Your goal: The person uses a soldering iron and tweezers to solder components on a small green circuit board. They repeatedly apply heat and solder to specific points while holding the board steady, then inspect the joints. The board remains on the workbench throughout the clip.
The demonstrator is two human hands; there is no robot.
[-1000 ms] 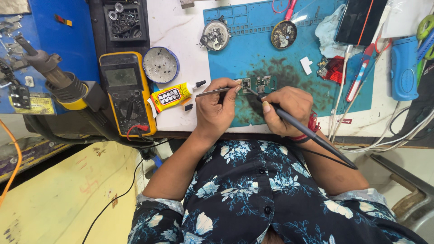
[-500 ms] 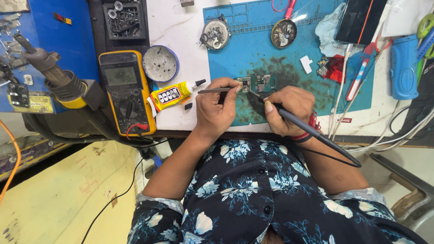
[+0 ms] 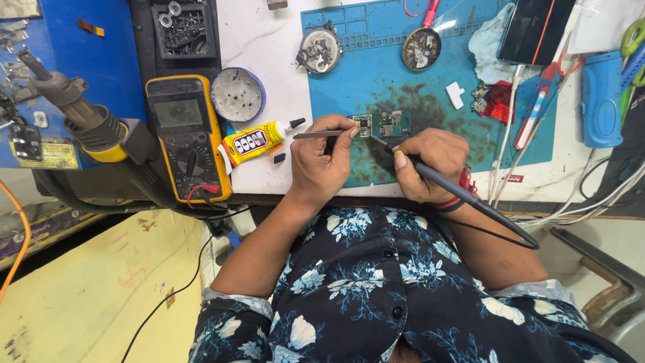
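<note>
Circuit board (image 3: 384, 125), small and green, lay on the stained blue work mat (image 3: 349, 60) directly between and just beyond the two hands. Left hand (image 3: 321, 161) was closed around a pair of metal tweezers (image 3: 316, 134), pinched between thumb and forefinger, the tips reaching the board's near-left edge. Right hand (image 3: 430, 165) was closed in a pen grip on a black soldering iron (image 3: 463, 198), its tip touching the board and its cord trailing back past the wrist, which bore a red thread band. Just left of the left hand sat a yellow glue tube (image 3: 255, 141) with a black nozzle, its loose black cap beside it. Further left stood a yellow multimeter (image 3: 185, 138), and beyond the tube a round blue tin (image 3: 238, 94). Left of the multimeter lay a hot-air handle (image 3: 80, 114) with a yellow collar and black hose. Beyond the hands, at the mat's far edge, rested two round open mechanisms, one silver (image 3: 319, 50) and one dark (image 3: 421, 48). Right of the right hand were a small white chip (image 3: 455, 94), a red component (image 3: 496, 101), a red-and-blue pen-shaped tool (image 3: 534, 107), a dark phone (image 3: 534, 30) and a blue case (image 3: 600, 97). White cables ran along the bench edge near the right wrist.
</note>
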